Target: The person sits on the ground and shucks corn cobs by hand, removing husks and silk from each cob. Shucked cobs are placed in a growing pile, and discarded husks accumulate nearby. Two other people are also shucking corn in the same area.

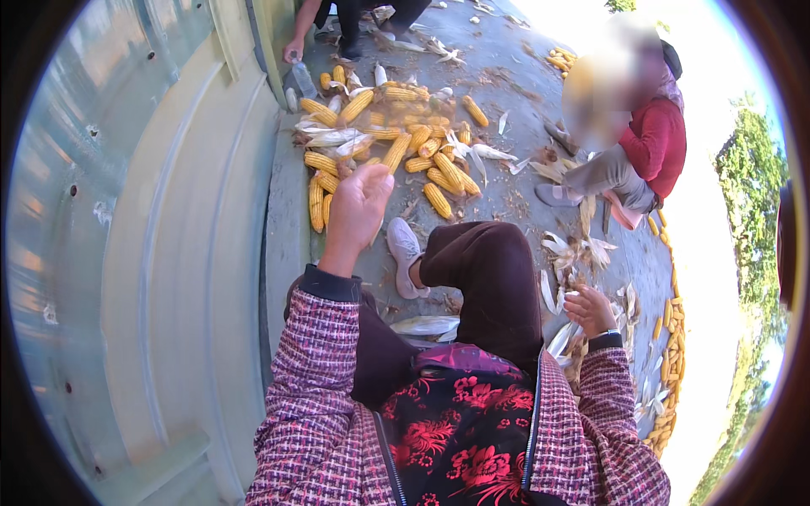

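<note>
Raised in front of me, my left hand (362, 199) has its fingers closed around the lower end of a husked yellow ear of corn (397, 152). The ear points away from me, over a loose pile of corn ears (381, 133) on the concrete ground. Silk and pale husks are mixed into this pile. Out to the right, my right hand (590, 310) is open with its fingers spread and nothing visible in it. It is above scattered dry corn husks (559, 338).
A corrugated metal wall (183, 253) runs along the left. Beyond the pile, another person's hand (293, 50) touches a clear plastic bottle (304, 78). A person in a red top (655, 142) sits at right. A long row of corn ears (673, 354) lies along the right edge.
</note>
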A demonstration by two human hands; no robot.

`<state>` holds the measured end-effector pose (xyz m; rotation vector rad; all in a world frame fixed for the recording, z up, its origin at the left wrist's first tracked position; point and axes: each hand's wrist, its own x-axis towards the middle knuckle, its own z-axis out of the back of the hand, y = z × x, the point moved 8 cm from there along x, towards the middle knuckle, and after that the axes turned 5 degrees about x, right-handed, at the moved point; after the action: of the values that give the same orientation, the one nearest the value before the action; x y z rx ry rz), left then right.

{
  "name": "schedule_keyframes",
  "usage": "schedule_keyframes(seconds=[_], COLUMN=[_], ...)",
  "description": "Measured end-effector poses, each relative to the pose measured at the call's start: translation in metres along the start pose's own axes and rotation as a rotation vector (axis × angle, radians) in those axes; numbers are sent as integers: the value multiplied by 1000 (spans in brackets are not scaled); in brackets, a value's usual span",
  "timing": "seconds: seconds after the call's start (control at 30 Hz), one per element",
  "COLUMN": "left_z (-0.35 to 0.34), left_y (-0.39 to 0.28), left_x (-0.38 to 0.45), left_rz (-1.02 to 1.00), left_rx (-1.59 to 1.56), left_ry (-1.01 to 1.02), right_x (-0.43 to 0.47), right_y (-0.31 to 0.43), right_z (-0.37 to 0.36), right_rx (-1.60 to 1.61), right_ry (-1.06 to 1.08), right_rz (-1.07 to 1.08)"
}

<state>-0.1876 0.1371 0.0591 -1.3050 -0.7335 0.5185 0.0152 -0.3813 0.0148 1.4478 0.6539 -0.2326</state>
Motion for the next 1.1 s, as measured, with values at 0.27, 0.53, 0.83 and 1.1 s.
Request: schedule_keyframes(seconds=[0.27, 0.53, 0.83, 1.1], left_z=[-19, -44, -3, -3], left_y=[2, 9, 2, 10], left_x=[15, 26, 34, 47], left_rz=[5, 16, 158, 142], left_rx=[79, 124, -126, -142], left_ry=[17, 57, -224, -349], right_x=[-9, -7, 1, 40], right_y=[23, 8, 86, 157], right_z=[-45, -7, -30, -158], right_rx=[-136, -124, -149, -195], right_ry=[138, 43, 78, 337], right_rz=[40, 2, 273, 462])
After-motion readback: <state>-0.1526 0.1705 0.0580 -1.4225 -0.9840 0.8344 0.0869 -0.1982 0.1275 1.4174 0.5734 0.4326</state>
